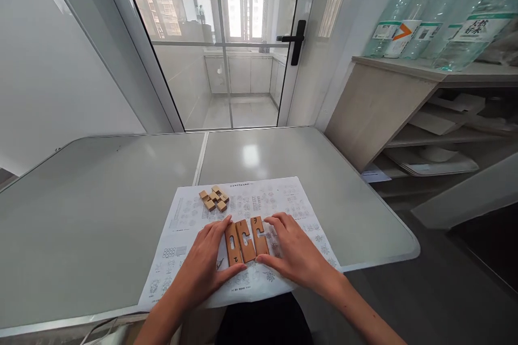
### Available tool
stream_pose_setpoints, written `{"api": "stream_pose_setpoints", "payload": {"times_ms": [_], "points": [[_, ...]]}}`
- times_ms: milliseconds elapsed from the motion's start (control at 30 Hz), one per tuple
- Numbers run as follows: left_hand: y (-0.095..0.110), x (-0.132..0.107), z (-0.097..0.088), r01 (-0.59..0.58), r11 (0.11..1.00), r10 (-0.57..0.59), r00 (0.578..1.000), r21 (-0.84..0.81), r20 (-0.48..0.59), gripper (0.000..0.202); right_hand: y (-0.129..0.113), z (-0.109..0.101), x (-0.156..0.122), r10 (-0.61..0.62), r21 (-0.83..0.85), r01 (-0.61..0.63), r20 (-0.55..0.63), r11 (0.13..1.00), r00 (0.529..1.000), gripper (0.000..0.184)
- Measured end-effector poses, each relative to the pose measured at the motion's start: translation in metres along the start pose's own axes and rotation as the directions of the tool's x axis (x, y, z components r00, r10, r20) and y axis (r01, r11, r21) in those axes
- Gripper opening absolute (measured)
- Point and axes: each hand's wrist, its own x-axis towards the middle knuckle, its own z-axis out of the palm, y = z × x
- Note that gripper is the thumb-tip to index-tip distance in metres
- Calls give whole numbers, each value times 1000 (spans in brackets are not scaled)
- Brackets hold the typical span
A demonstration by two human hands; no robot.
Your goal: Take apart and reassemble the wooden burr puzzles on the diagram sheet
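Three flat notched wooden puzzle pieces lie side by side on a printed instruction sheet. My left hand rests against their left side, fingers curled with the thumb under the near end of the leftmost piece. My right hand presses against their right side, fingers bent over the rightmost piece. Both hands squeeze the row together. An assembled wooden cross-shaped puzzle sits farther back on the sheet, untouched.
The sheet lies on a grey glass-topped table near its front edge. A wooden shelf unit stands to the right with water bottles on top. A glass balcony door is beyond the table.
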Motion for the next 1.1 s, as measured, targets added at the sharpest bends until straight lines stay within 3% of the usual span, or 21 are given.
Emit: {"api": "stream_pose_setpoints", "payload": {"times_ms": [267, 500, 700, 1100], "points": [[0, -10, -3, 6, 998, -10, 998, -67, -55, 82, -10, 8, -3, 49, -146, -45, 23, 988, 999, 25], [12, -16, 0, 42, 985, -60, 993, -165, -104, 85, -16, 8, 3, 140, -124, -136, 22, 983, 990, 27], [17, -20, 5, 6, 985, -26, 993, -175, -112, 87, -19, 13, 3, 159, -122, -161, -30, 979, 987, 22], [19, -22, 2, 75, 966, -131, 967, -247, -218, 84, -12, -1, 0, 241, 114, -239, -10, 964, 970, 24]]}}
